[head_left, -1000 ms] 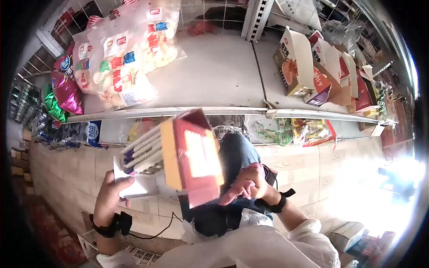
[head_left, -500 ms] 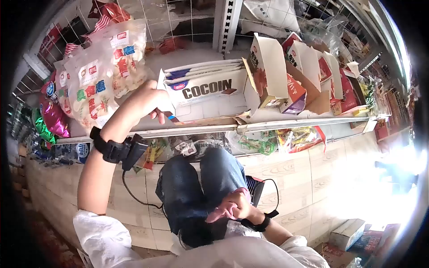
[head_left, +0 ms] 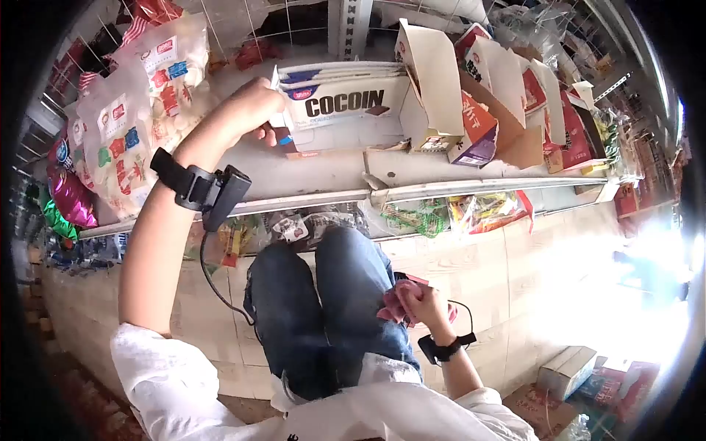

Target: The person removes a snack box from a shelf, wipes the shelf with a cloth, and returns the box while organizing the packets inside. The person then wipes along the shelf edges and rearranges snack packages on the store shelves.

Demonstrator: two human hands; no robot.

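Observation:
My left hand (head_left: 257,109) is closed on the left end of an open white carton (head_left: 344,103) marked COCOIN, with several flat packs upright along its back. The carton stands on the shelf, set back from the front edge, and the hand hides part of its left side. Over my right knee, my right hand (head_left: 428,304) is wrapped around a crumpled pink cloth (head_left: 399,303). Just right of the carton is an open display box (head_left: 434,95) with a raised flap.
Large clear snack bags (head_left: 118,147) stand left of my left hand. More open cartons (head_left: 482,132) line the shelf to the right. The metal shelf edge (head_left: 309,200) runs above my knees, with packets (head_left: 485,209) below. Boxes (head_left: 570,376) lie on the floor at right.
My left hand and the COCOIN carton have moved back, away from the shelf edge. My right hand has moved forward and right with the pink cloth.

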